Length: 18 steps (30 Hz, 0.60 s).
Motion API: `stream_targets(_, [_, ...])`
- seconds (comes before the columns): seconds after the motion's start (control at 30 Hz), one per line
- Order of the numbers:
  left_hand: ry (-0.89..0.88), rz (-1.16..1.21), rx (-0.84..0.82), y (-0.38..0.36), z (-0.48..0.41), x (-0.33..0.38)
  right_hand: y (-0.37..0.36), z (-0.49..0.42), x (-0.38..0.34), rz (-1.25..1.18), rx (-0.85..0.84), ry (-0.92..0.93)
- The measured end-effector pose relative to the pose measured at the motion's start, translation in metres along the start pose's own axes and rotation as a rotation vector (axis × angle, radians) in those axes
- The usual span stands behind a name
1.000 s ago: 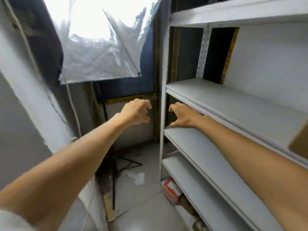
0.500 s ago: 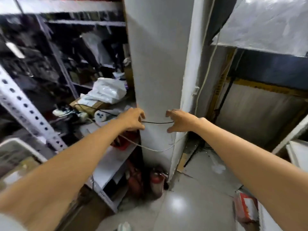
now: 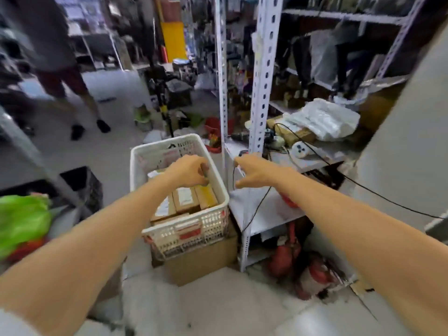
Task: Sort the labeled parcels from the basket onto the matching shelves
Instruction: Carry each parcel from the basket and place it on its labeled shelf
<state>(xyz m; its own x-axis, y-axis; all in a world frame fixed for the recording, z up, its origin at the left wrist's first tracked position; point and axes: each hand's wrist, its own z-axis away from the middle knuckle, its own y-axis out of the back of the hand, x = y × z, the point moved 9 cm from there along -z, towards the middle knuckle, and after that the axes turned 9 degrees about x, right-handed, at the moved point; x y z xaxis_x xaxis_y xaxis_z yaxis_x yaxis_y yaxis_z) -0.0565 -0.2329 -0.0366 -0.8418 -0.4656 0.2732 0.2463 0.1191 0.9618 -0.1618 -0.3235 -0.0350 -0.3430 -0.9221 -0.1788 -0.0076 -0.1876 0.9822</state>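
Note:
A white plastic basket point(image 3: 180, 229) stands on a cardboard box point(image 3: 206, 261) on the floor. Inside it lie several brown labeled parcels point(image 3: 186, 200), packed side by side. My left hand point(image 3: 188, 172) hovers over the basket's far half with fingers loosely curled, and I see nothing held in it. Just right of the basket's rim, my right hand point(image 3: 257, 172) is in the air with fingers spread, empty, in front of a low shelf.
A white perforated metal rack point(image 3: 261, 93) stands right of the basket, its shelves carrying cables and a white plastic bag point(image 3: 323, 117). Red fire extinguishers point(image 3: 286, 259) lie under it. A person point(image 3: 60, 73) stands far left. A green bag point(image 3: 21, 220) and black crate point(image 3: 83, 184) sit left.
My view has swung left from the empty white shelves, past a pillar, to the basket. Both hands stayed stretched out in front and are now lower, over and beside the basket.

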Motion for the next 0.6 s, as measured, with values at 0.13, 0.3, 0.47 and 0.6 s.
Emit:
stream_targets(0.13, [0.121,0.015,0.027,0.016,0.022,-0.082,-0.021,-0.042,-0.071,-0.010,-0.055,0.111])
stream_targets(0.3, [0.210,0.063,0.044,0.025,0.034,-0.153,-0.044,-0.086,-0.114,-0.019,-0.071,0.135])
stream_targets(0.47, [0.219,0.095,0.010,0.008,0.019,-0.192,-0.063,-0.128,-0.116,-0.025,-0.072,0.107])
stream_targets(0.6, [0.222,0.143,-0.046,-0.025,-0.006,-0.209,-0.096,-0.154,-0.101,-0.017,-0.145,0.070])
